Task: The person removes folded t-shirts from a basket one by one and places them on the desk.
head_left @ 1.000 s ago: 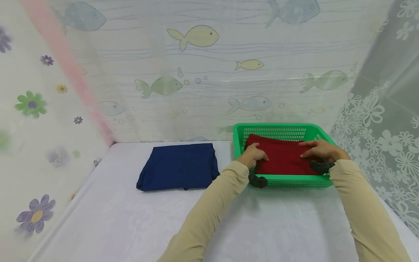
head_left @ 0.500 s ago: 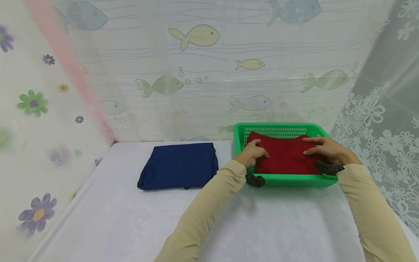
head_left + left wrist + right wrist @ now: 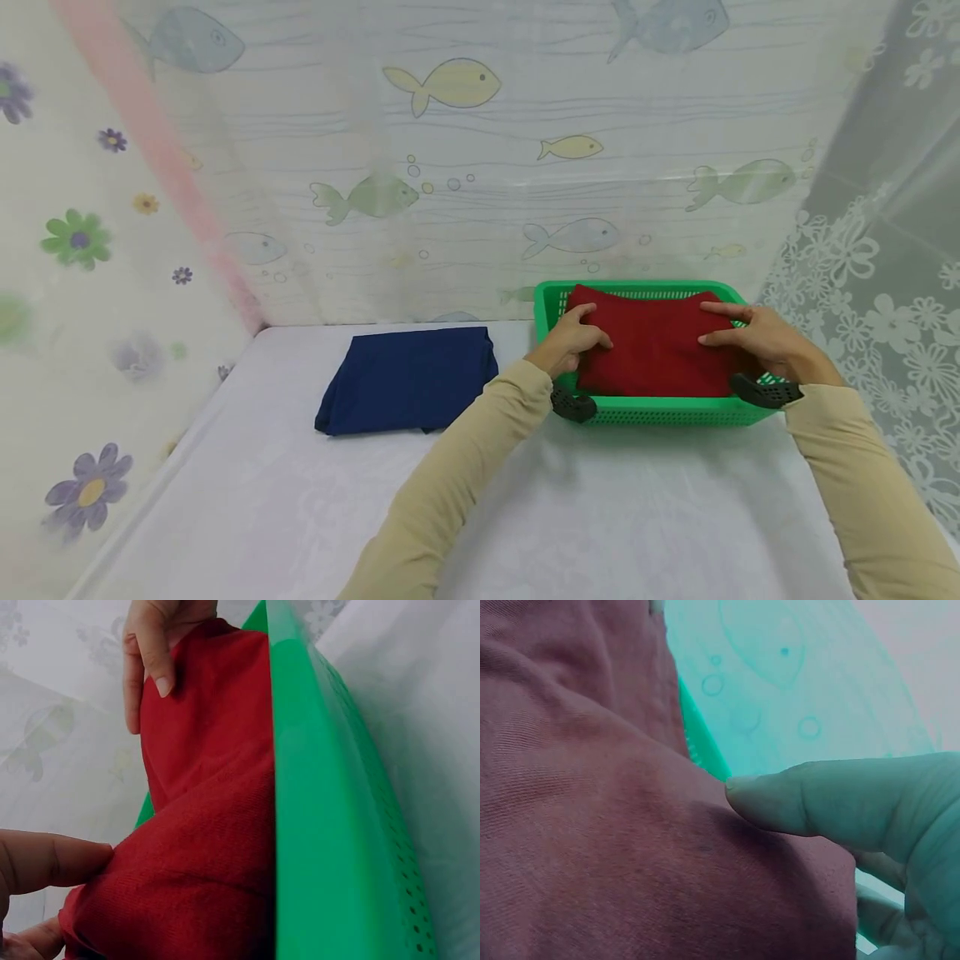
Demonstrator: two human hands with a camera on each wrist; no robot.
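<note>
A folded red cloth (image 3: 652, 350) sits in a green plastic basket (image 3: 667, 405), its far edge sagging in the middle between two raised corners. My left hand (image 3: 572, 340) pinches its left side, thumb on the near face and fingers behind. At the right side my right hand (image 3: 765, 340) grips the cloth the same way; in the right wrist view the thumb (image 3: 817, 796) presses on the fabric while the other fingers go behind it. The left wrist view has the red cloth (image 3: 210, 757) rising above the basket rim (image 3: 315, 795). The cloth's lower part is hidden behind the basket's front wall.
A folded navy cloth (image 3: 408, 382) lies flat on the white-covered table (image 3: 247, 500), left of the basket. Behind the table hangs a fish-print curtain (image 3: 450, 242). A lace-patterned sheer curtain (image 3: 855, 292) hangs close at the right.
Both hands have drawn the red cloth upward in the basket, its far edge now higher. The right hand has shifted right and taken hold of the cloth's right side.
</note>
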